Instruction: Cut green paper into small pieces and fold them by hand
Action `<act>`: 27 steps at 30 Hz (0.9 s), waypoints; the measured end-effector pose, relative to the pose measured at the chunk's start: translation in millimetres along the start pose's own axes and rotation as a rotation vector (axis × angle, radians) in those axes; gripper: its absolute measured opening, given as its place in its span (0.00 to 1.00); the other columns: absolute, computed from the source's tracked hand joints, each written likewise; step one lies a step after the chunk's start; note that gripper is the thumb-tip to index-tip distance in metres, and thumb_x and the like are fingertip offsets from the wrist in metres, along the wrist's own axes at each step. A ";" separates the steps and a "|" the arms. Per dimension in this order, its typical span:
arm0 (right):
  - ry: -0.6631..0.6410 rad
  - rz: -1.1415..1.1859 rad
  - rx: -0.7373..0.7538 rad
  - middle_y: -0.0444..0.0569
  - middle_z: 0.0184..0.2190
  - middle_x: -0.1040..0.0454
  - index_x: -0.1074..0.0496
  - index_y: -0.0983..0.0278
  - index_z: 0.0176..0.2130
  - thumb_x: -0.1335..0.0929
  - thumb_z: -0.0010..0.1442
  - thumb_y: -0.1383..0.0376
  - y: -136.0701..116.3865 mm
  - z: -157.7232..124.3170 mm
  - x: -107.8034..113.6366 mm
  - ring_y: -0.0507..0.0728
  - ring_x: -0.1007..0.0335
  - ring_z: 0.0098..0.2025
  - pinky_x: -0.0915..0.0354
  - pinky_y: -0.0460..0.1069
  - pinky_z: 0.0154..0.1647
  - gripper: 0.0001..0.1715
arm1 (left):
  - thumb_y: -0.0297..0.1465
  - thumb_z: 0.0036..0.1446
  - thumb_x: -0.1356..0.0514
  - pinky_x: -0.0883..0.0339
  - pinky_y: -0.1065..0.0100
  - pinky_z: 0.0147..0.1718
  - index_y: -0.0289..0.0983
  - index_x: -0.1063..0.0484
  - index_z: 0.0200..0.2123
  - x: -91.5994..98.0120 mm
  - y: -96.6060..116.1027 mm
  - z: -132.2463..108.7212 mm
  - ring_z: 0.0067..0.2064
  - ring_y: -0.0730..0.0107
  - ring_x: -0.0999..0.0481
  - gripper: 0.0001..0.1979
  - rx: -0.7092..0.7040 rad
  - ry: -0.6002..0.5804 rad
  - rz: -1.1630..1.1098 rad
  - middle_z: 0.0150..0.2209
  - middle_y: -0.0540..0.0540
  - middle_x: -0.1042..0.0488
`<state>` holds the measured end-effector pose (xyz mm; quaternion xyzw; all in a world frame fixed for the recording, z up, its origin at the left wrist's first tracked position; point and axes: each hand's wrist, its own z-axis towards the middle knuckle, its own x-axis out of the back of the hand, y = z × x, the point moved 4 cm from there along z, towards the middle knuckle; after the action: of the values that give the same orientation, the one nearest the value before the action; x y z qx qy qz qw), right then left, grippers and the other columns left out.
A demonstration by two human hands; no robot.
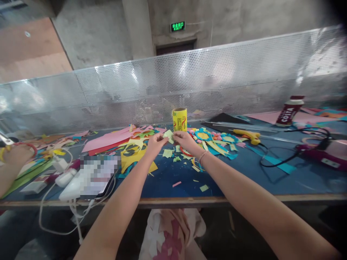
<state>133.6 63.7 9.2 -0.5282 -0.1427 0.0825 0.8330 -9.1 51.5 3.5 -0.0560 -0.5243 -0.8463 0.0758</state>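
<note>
A small piece of pale green paper (168,135) is held up between my two hands, over the middle of the blue table. My left hand (156,145) pinches its left side. On the other side, the fingers of my right hand (187,142) close on its right edge. Right behind the hands stands a yellow cardboard tube (180,120), upright. Below them lie a green paper square (168,153) and several small green scraps. Paper flowers with blue petals and yellow middles, such as one blue paper flower (203,135), rest to the right of my right hand.
Pink paper sheets (107,140) and yellow paper (132,160) lie left. A phone (99,177) with white cables sits near the front edge. Rightward are a yellow glue gun (247,135), its black cord and a Costa bottle (290,111). Another person's hand (17,155) holds scissors far left.
</note>
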 end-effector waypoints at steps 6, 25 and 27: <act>0.029 0.136 -0.065 0.45 0.27 0.27 0.29 0.64 0.31 0.34 0.50 0.66 9.8 3.6 1.1 0.50 0.31 0.26 0.30 0.47 0.31 0.06 | 0.31 0.43 0.38 0.34 0.68 0.30 0.36 0.34 0.28 -0.2 -6.4 1.8 0.27 0.73 0.30 0.08 0.103 0.055 -0.132 0.25 0.50 0.30; 0.074 -0.656 0.555 0.51 0.39 0.25 0.25 0.62 0.43 0.39 0.57 0.72 -20.4 -9.4 0.4 0.55 0.30 0.42 0.34 0.52 0.46 0.18 | 0.29 0.40 0.36 0.32 0.65 0.38 0.33 0.29 0.25 -8.6 1.9 -5.8 0.31 0.70 0.26 0.07 0.273 0.046 -0.530 0.25 0.48 0.26; 0.050 -0.702 0.575 0.51 0.40 0.26 0.26 0.61 0.45 0.40 0.57 0.74 -20.9 -11.3 -1.0 0.55 0.30 0.44 0.34 0.52 0.48 0.20 | 0.28 0.40 0.37 0.32 0.65 0.39 0.33 0.28 0.25 -8.6 3.8 -6.0 0.31 0.70 0.25 0.06 0.277 0.047 -0.564 0.25 0.47 0.25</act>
<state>136.0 44.8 23.3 -0.1968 -0.2642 -0.1812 0.9266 0.0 45.1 2.6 0.1223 -0.6277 -0.7554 -0.1431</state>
